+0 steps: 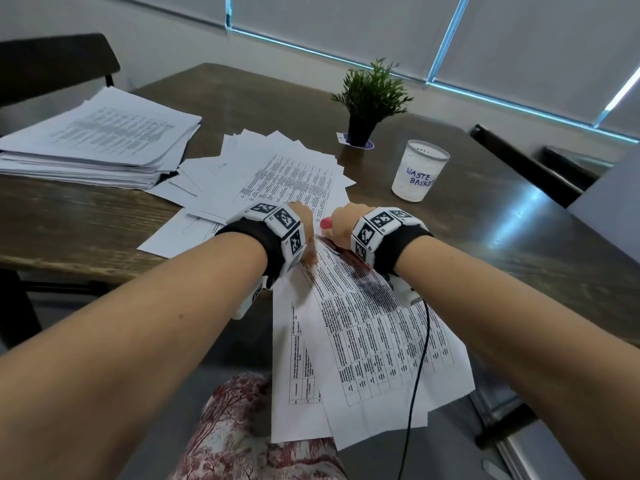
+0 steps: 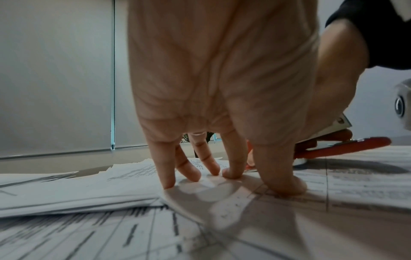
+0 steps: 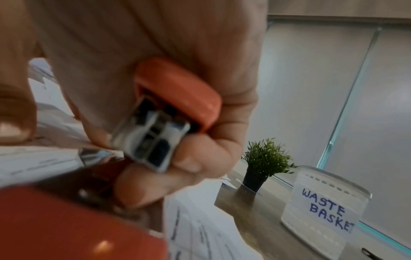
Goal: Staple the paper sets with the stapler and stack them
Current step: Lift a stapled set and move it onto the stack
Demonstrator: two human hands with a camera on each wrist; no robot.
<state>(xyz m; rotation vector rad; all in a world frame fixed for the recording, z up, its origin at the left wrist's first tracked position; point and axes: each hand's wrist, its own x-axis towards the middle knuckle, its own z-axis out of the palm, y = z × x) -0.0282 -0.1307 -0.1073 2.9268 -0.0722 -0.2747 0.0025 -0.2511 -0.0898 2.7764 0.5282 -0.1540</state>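
A printed paper set (image 1: 367, 327) lies over the table's near edge, with its top corner between my hands. My left hand (image 1: 307, 237) presses down on that set with straight fingertips (image 2: 233, 173), thumb alongside. Just to its right, my right hand (image 1: 338, 227) grips the red stapler (image 1: 326, 223) at the set's top corner. In the right wrist view the fingers wrap the stapler (image 3: 177, 91); its metal magazine (image 3: 151, 139) stands apart from the red base (image 3: 66, 221). The left wrist view shows the stapler's (image 2: 342, 146) base resting on the paper (image 2: 111, 186).
Several loose printed sheets (image 1: 277, 171) fan out behind my hands. A tall paper stack (image 1: 97, 143) sits at the far left. A potted plant (image 1: 370, 102) and a cup marked WASTE BASKET (image 1: 417, 173) stand at the right. Dark chairs (image 1: 52, 60) flank the wooden table (image 1: 485, 258).
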